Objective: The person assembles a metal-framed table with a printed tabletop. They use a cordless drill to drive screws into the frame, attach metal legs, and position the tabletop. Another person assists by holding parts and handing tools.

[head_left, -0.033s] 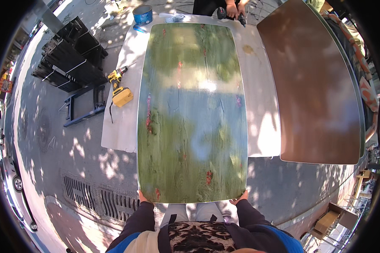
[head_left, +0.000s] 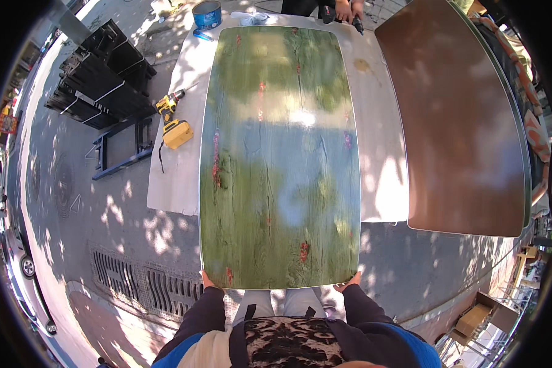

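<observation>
A large glossy tabletop (head_left: 276,202) with rounded corners, green wood-look with red patches, stretches away from me. Its far part lies over a pale work board; the near end juts out toward my body. My left hand (head_left: 208,281) grips the near left corner, its fingers partly hidden beneath. At the near right corner my right hand (head_left: 351,281) holds the tabletop the same way. A yellow and black cordless drill (head_left: 172,104) lies left of the tabletop, beside a yellow box-shaped piece (head_left: 178,134).
Beneath is the pale board (head_left: 383,153). A brown tabletop (head_left: 466,135) stands to the right. Black folded frames (head_left: 101,80) and a blue-grey metal frame (head_left: 122,150) are on the left. A blue tin (head_left: 207,15) sits far left. Across, another person's hands (head_left: 348,11) hold a dark power drill (head_left: 357,26).
The whole view has shifted slightly, so the scene sits a little higher. The other person's hands and drill have moved slightly right. My grip on the tabletop is unchanged.
</observation>
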